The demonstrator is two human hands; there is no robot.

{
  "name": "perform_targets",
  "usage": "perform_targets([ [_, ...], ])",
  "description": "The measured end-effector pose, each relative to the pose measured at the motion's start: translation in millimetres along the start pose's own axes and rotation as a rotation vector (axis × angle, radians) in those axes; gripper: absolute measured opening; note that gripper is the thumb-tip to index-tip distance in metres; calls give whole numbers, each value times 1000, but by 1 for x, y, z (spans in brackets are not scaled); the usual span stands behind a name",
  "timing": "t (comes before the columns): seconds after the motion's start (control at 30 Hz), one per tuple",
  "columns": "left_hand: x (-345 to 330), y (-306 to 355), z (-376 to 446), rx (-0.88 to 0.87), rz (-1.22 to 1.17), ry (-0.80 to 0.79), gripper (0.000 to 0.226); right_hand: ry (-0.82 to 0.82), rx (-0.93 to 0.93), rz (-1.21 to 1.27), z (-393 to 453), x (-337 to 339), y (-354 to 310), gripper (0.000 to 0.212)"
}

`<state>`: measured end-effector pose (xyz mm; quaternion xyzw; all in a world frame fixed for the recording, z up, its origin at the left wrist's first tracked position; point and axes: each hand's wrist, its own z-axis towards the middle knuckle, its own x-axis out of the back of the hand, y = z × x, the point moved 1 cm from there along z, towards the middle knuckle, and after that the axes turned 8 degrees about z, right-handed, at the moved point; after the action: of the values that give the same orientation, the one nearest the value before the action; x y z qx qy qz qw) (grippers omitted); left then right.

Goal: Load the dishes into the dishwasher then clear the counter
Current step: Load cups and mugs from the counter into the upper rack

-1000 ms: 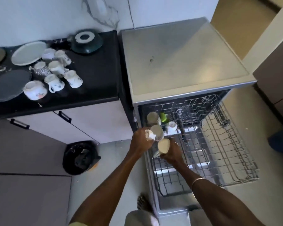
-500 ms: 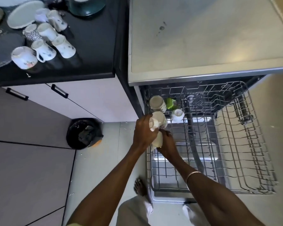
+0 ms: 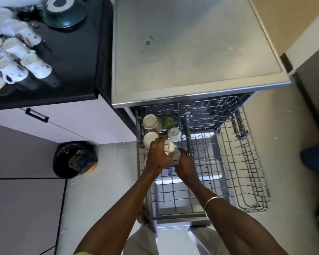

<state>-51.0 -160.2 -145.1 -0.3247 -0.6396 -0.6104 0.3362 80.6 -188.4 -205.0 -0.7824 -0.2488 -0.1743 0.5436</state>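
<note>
Loading step in hand: left hand closed around a white mug, held low over the front-left of the pulled-out upper rack, just in front of three cups and a green item already seated at the rack's back-left; right hand close beside, fingers loosely curled, apparently gripping nothing, though cannot tell for sure. Next, probably: tip the mug mouth-down, seat it between the wires beside its neighbours, let go, then reach back to the black worktop for the remaining mugs, plates and dark bowl.
</note>
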Motion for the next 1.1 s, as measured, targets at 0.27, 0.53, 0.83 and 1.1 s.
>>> perform_targets([
  [0.27,-66,-6,18,106,86,-102,47,70,4,88,22,48,49,27],
  [0.53,-116,-13,28,135,105,-67,50,137,136,110,22,71,58,26],
  [0.83,-125,-20,8,124,61,-35,57,96,134,192,33,64,62,35],
  [1.1,-136,-24,11,185,182,-104,60,42,56,137,41,63,70,38],
])
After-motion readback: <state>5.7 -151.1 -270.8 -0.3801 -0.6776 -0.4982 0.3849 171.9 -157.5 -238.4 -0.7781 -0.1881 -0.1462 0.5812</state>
